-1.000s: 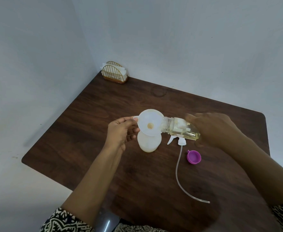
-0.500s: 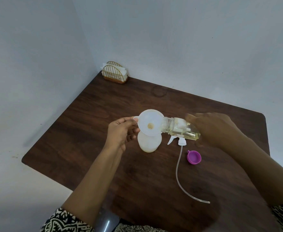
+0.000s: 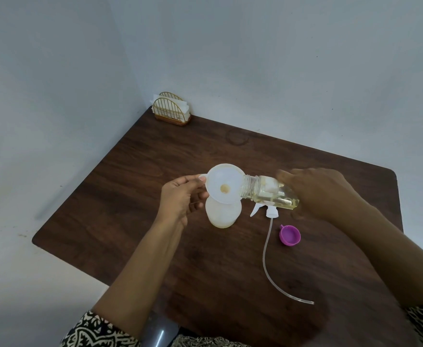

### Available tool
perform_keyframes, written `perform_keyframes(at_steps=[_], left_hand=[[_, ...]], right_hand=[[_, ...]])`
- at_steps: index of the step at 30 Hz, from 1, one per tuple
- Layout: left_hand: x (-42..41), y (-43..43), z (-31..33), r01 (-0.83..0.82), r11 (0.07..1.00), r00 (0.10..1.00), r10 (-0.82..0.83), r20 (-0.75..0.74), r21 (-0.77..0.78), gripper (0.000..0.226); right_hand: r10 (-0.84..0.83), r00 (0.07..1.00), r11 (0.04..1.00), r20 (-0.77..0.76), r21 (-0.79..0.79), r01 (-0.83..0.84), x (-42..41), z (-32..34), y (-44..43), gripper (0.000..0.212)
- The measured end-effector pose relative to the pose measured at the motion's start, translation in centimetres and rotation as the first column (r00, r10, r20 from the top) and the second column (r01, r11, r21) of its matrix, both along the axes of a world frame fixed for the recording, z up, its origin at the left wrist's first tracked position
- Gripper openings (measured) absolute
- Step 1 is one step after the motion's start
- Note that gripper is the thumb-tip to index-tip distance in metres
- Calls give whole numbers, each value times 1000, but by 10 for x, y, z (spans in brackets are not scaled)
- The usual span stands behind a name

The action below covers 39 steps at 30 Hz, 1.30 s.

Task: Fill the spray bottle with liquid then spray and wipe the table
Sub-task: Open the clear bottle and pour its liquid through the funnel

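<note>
A translucent white spray bottle (image 3: 222, 214) stands open in the middle of the dark wooden table (image 3: 135, 186). A white funnel (image 3: 224, 185) sits in its neck, and my left hand (image 3: 181, 199) pinches the funnel's tab. My right hand (image 3: 318, 194) grips a clear bottle of pale yellow liquid (image 3: 268, 194), tipped sideways with its mouth at the funnel's rim. Yellow liquid shows at the funnel's hole. The white spray head (image 3: 268, 211) with its long dip tube (image 3: 265, 256) lies on the table right of the spray bottle.
A purple cap (image 3: 290, 235) lies open side up near the spray head. A gold wire napkin holder (image 3: 171, 108) with white napkins stands at the table's far left corner against the wall. Walls close in behind and left.
</note>
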State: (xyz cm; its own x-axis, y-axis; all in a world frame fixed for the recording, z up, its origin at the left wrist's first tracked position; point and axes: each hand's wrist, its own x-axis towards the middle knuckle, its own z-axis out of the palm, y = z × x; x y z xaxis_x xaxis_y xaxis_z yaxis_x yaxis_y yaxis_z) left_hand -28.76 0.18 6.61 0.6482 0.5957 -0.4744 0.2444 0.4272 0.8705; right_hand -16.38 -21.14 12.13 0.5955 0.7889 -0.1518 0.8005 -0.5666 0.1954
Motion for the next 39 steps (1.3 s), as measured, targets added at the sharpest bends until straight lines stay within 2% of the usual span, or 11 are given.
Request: perform_keyframes(at_steps=[7,17,33,39], left_hand=[[0,0,0,-1,1000,1000,1,-7,-2,3],[0,1,-3,-6,1000,1000,6,-11,1,5],[0,1,-3,-8,1000,1000,8,-20,8,8],[0,1,-3,-3,1000,1000,4,-16,16,10]], right_hand=[[3,1000,1000,13,6,-3,1,-2,0,49],[-2,1000,1000,-17,-13,2,-1,2,2,57],[-22,1000,999,-13,-32,22,-2,4,1,51],[-32,999,999,-20,-43,31,-2,6,3,56]])
